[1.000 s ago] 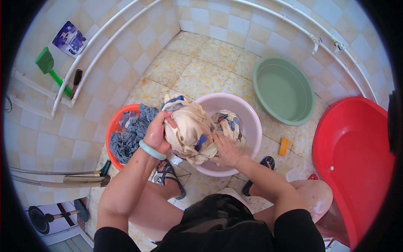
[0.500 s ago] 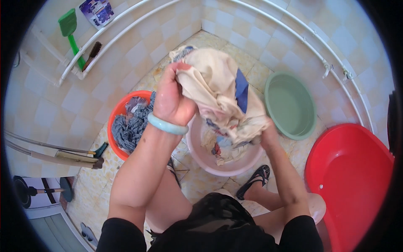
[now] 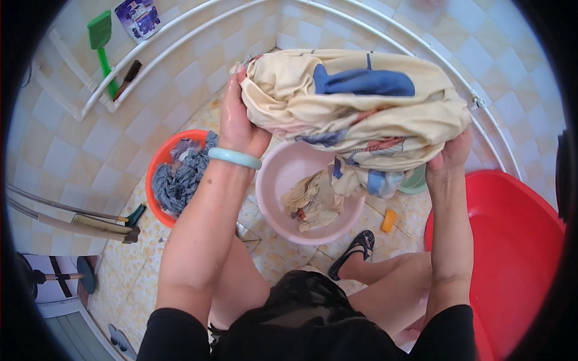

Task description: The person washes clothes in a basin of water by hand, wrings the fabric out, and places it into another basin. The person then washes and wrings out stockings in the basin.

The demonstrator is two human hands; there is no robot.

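At the left, crumpled grey-blue fabric (image 3: 183,180) sits in a round orange plastic basin (image 3: 158,212), and to its right the left hand (image 3: 245,123) has its fingers curled around the left end of a cream cloth with blue patches (image 3: 361,111), their tips partly hidden by the folds. The bunched cloth spans both hands, raised above a round pale pink plastic basin (image 3: 274,192), with a trailing part hanging into it. Farther right, the right hand (image 3: 454,150) grasps the opposite end, fingers mostly out of sight beneath it, left of a red plastic tub (image 3: 512,253).
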